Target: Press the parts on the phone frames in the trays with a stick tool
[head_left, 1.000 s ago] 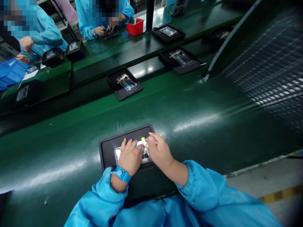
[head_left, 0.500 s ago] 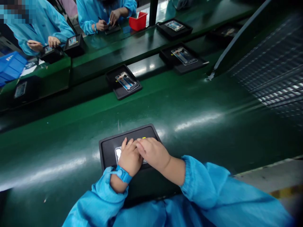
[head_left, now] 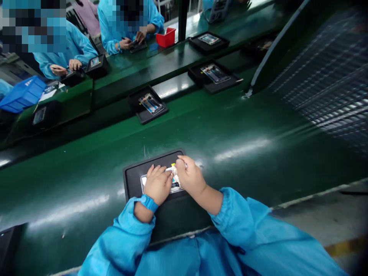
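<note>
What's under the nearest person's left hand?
The left hand covers part of an opened phone in a black tray. The phone's left end shows, as do its insides between that hand and the right hand. Whatever lies directly beneath the palm is hidden.

Near tray (head_left: 130, 186): on the workbench (head_left: 244, 126); phone chassis (head_left: 176, 186) inside;
Left hand (head_left: 157, 185): over the chassis's left half;
Right hand (head_left: 191, 176): at its right end;
Second tray (head_left: 143, 115): behind the near tray
</note>
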`<state>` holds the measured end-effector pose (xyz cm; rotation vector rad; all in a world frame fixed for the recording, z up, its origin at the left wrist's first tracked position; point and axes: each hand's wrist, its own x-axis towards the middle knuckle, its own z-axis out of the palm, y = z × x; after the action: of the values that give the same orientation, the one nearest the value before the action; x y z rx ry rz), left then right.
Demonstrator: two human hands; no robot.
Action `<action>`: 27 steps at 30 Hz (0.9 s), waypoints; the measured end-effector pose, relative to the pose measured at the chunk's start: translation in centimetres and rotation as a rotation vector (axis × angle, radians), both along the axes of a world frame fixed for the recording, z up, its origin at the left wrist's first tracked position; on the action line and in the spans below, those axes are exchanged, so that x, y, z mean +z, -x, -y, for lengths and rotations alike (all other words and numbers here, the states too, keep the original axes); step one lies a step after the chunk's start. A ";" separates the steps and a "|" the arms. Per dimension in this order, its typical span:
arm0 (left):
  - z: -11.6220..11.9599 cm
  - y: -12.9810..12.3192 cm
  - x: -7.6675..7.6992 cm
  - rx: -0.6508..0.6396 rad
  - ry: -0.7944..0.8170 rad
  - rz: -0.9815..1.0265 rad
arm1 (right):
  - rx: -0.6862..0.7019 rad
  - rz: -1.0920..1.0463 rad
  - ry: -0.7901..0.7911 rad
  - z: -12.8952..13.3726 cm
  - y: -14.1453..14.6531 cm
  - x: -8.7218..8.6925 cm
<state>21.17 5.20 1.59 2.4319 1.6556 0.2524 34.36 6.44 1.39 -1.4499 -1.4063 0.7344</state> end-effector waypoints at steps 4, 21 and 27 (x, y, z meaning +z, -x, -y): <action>-0.2 0.1 0.0 0.034 0.040 0.027 | -0.029 -0.036 -0.002 0.1 -0.1 -0.1; -1.2 -0.1 0.1 0.133 0.146 0.108 | 0.018 0.052 0.057 -0.8 0.2 0.4; -1.5 -1.1 0.3 0.186 0.123 0.139 | -0.051 -0.103 0.121 -0.9 0.3 0.1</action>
<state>22.28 6.73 1.90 2.1237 1.7806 0.3276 34.08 7.33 1.48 -1.5136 -1.2604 0.8613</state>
